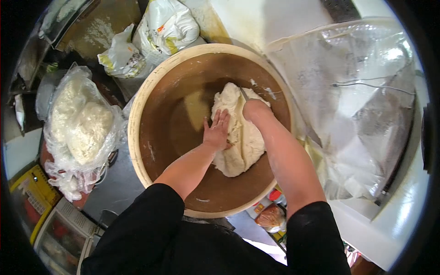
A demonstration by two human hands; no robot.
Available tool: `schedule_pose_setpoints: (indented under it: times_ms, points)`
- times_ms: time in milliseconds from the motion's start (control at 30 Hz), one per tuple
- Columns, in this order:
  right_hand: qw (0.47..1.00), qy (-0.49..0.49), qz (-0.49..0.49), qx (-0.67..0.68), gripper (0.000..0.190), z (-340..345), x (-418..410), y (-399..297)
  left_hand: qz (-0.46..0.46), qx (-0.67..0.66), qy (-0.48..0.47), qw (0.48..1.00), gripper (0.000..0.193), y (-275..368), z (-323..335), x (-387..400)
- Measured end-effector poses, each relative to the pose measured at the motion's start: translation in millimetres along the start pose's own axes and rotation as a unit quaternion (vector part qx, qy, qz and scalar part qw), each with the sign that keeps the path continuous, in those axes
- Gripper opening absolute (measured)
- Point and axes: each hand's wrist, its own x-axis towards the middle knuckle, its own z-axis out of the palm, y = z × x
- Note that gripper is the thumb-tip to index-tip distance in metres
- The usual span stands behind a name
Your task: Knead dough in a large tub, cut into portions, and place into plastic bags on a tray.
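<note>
A large pale mass of dough (237, 154) lies inside a deep round tub (135, 137) with a cream rim and brown inner wall. Down the dough's length runs a deep groove that parts it into two lobes. My left hand (217, 132) rests on the left lobe with its fingers spread, holding nothing. In my right hand (257, 110) is a knife (244, 93), its blade touching the dough at the far end of the groove. The handle is hidden within my fist.
Left of the tub, a clear plastic bag (82, 127) holds more pale dough-like lumps. White printed sacks (168, 25) stand behind the rim. Plastic sheeting (357, 103) covers a surface at right, with a grey cable (374, 86) on it. Packaged goods (271, 216) sit below my right forearm.
</note>
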Motion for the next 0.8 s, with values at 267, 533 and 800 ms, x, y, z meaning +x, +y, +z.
schedule_pose_setpoints:
  times_ms: [267, 533, 800]
  points:
    - [0.987, 0.018, 0.089, 0.129, 0.032, 216, -26, 42, -0.016, 0.005, -0.024, 1.0, 0.136, -2, -9, 5]
    - [0.905, -0.418, -0.022, -0.078, 0.024, 190, -155, 71, -0.003, 0.014, -0.009, 1.0, 0.108, 39, 16, 28]
    - [0.996, 0.054, -0.075, -0.002, 0.028, 53, -4, 32, 0.023, 0.118, -0.1, 0.988, 0.141, -7, 2, -2]
